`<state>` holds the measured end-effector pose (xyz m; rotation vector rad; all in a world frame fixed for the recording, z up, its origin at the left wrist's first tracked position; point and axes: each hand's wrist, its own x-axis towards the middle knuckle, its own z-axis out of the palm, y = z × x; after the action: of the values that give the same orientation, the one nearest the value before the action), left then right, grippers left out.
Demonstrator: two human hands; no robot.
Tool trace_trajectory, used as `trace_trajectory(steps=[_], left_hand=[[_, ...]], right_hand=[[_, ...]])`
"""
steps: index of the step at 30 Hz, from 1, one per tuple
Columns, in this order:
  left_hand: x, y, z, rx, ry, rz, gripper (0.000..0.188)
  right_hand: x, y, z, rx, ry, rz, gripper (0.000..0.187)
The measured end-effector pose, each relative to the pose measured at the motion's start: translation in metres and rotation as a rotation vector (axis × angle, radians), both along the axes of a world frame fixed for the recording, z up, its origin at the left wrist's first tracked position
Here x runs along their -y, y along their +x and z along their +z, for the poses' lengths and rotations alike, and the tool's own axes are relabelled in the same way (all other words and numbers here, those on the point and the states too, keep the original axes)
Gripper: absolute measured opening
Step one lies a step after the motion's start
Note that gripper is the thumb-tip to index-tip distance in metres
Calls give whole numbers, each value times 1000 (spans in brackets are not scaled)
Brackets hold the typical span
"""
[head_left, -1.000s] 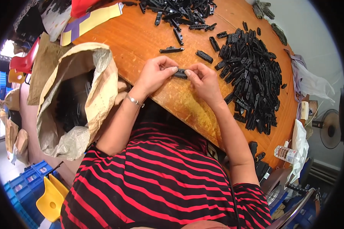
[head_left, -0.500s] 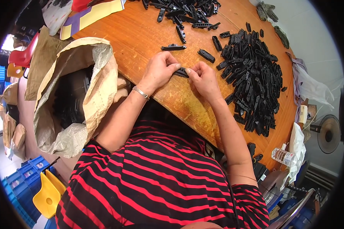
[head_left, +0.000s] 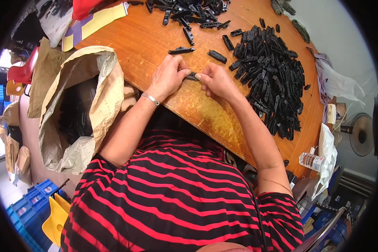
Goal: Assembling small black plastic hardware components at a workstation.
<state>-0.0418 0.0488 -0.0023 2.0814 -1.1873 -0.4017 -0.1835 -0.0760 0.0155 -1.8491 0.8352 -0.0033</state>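
Between both hands, just above the worn wooden table (head_left: 216, 109), is a small black plastic part (head_left: 192, 76). My left hand (head_left: 169, 77) pinches one end of it with thumb and fingers. My right hand (head_left: 216, 80) grips the other end, thumb on top. Fingers hide much of the part. Just beyond the hands lie two single parts of similar look, a long black plastic strip (head_left: 181, 50) and a black plastic piece (head_left: 217, 56). To the right of my right hand is a large pile of black plastic parts (head_left: 269, 75).
A second heap of black parts (head_left: 193, 12) lies at the table's far side. Left of the table an open paper sack (head_left: 107, 98) holds more black parts. A clear plastic bottle (head_left: 311, 161) lies by the right edge, near a fan (head_left: 360, 134). A yellow chair (head_left: 54, 218) stands lower left.
The view has shifted a little, so the table and piles sit slightly further left and higher. Both hands still hold the black part, and the right fingers have curled slightly beneath.
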Motion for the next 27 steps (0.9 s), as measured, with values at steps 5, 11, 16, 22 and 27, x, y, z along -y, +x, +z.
trace_trajectory(steps=[5, 11, 16, 22, 27], left_hand=[[-16, -11, -6, -336, -210, -49, 22], [-74, -31, 52, -338, -313, -153, 8], [-150, -1, 155, 441, -578, 96, 13], [-179, 16, 162, 802, -196, 362, 19], [-104, -56, 122, 296, -371, -220, 18]], right_hand=[[-26, -26, -2, 219, -15, -33, 18], [-29, -37, 22, 365, 356, 90, 21], [18, -21, 10, 216, -733, 11, 17], [54, 4, -8, 29, -1127, -15, 24], [46, 4, 2, -20, -1038, 114, 22]])
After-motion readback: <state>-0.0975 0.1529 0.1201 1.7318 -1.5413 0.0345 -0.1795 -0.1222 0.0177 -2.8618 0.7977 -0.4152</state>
